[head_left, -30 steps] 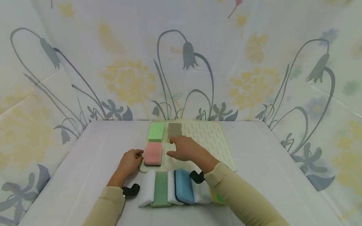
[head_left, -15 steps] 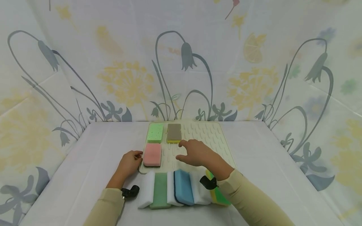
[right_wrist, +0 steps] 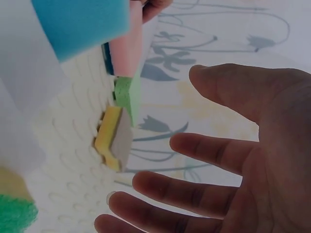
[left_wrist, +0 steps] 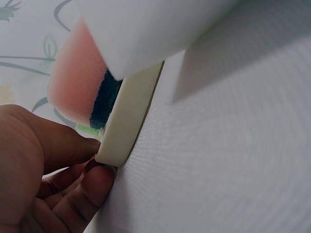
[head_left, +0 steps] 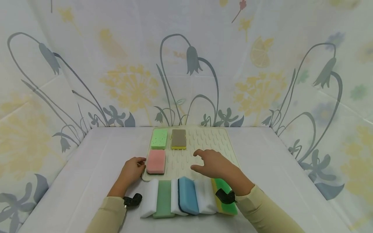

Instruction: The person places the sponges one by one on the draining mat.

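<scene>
A patterned cloth backdrop (head_left: 186, 19) is hung behind the white table (head_left: 256, 155). On the table a ribbed, cream mat (head_left: 209, 137) is laid flat, its far edge near the backdrop; the ridges are probably meant to lift wet things off the base.

In front of the mat a row is packed side by side: white blocks (head_left: 150, 197), a dull-green pad (head_left: 164, 197), a blue sponge (head_left: 187, 195), and a green-and-yellow sponge (head_left: 228, 208) at the right end. The coloured pieces are seemingly kept on edge by the blocks, for easy picking.

The right hand (head_left: 214, 164) is held above the mat, fingers apart, thumb spread, nothing gripped; clearance for a sponge seems to be left by that spread. By the left hand (head_left: 132, 170) the mat's left edge is pinched near its front corner, thumb above, finger below, presumably so that slipping is prevented.

On the mat, the pink sponge (head_left: 156, 160) is set at the front left, dark scouring layer down. Behind it the pale-green sponge (head_left: 159, 138) is placed; to that one's right, with a gap, the brown-topped sponge (head_left: 179, 138), yellow layer down. Separate spots were likely chosen for airflow.
</scene>
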`<state>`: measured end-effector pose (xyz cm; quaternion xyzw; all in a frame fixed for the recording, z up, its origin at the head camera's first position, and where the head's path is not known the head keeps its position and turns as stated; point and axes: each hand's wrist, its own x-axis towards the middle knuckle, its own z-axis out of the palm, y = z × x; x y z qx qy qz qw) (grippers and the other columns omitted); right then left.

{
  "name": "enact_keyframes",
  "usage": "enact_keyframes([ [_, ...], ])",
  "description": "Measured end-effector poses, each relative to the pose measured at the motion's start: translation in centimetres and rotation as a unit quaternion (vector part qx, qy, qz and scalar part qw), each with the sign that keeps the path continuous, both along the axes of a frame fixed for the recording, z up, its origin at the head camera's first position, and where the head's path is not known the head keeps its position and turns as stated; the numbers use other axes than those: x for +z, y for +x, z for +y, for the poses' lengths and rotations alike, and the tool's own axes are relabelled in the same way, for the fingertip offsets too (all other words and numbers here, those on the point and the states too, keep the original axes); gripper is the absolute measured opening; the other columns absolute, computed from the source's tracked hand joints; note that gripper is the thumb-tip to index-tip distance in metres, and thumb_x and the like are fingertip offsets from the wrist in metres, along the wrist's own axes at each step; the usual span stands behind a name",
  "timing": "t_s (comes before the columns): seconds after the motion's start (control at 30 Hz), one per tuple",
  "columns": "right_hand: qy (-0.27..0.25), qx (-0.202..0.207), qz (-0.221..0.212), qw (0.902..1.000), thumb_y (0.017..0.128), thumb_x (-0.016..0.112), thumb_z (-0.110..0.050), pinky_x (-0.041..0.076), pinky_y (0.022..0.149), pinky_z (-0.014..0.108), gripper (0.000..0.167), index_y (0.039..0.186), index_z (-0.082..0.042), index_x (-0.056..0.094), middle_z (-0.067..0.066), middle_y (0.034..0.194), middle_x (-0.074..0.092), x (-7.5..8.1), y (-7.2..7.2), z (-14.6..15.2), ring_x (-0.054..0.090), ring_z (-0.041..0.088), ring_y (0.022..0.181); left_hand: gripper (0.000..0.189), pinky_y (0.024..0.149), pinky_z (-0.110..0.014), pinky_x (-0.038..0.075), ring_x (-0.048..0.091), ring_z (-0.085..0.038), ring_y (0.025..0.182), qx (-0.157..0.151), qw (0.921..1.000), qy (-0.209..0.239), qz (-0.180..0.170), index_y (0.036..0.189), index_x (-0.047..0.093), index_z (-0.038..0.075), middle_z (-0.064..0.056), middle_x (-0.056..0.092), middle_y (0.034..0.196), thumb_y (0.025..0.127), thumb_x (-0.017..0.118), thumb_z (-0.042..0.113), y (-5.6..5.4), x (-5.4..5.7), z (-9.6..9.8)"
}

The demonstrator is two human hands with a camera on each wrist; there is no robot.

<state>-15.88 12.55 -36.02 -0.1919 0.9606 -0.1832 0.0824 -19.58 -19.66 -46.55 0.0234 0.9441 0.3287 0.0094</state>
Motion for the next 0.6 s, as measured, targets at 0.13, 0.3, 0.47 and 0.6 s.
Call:
enact_keyframes([
  [0.13,-0.017,-0.004,-0.01,0.9998,0.089,0.065,-0.043,0.052,0.085,0.041,0.047,0.128,-0.017,0.057,0.005,0.117,0.067,-0.3,0.4,0.9,0.064,0.023,0.106,0.035,0.081,-0.043,0.052,0.065,-0.026,0.095,-0.001,1.0,-0.004,0.001,0.122,0.063,-0.004,-0.014,0.068,0.103,0.091,0.057,0.01,0.1,-0.1,-0.2],
  [0.3,-0.03,-0.016,-0.019,0.9993,0.09,0.064,-0.044,0.052,0.086,0.043,0.047,0.128,-0.017,0.057,0.007,0.119,0.067,-0.6,0.9,1.8,0.064,0.025,0.109,0.035,0.081,-0.043,0.051,0.063,-0.025,0.095,0.0,0.9999,-0.011,0.0,0.123,0.063,-0.003,-0.013,0.067,0.103,0.092,0.057,0.011,0.2,0.0,-0.3],
  [0.47,-0.038,-0.037,-0.024,0.9983,0.089,0.064,-0.044,0.052,0.086,0.045,0.047,0.128,-0.019,0.057,0.008,0.121,0.066,-0.8,1.4,3.0,0.063,0.026,0.11,0.035,0.082,-0.043,0.052,0.064,-0.026,0.097,0.003,0.9999,-0.008,-0.005,0.124,0.063,-0.003,-0.014,0.067,0.105,0.092,0.056,0.012,0.0,-0.2,-0.2],
  [0.6,-0.042,-0.045,-0.03,0.9977,0.09,0.064,-0.046,0.051,0.086,0.046,0.048,0.129,-0.019,0.057,0.009,0.122,0.065,-1.1,1.7,4.1,0.062,0.027,0.11,0.035,0.082,-0.043,0.052,0.064,-0.027,0.097,0.003,1.0,-0.004,-0.005,0.123,0.063,-0.003,-0.015,0.067,0.105,0.092,0.057,0.011,0.0,-0.2,0.0],
])
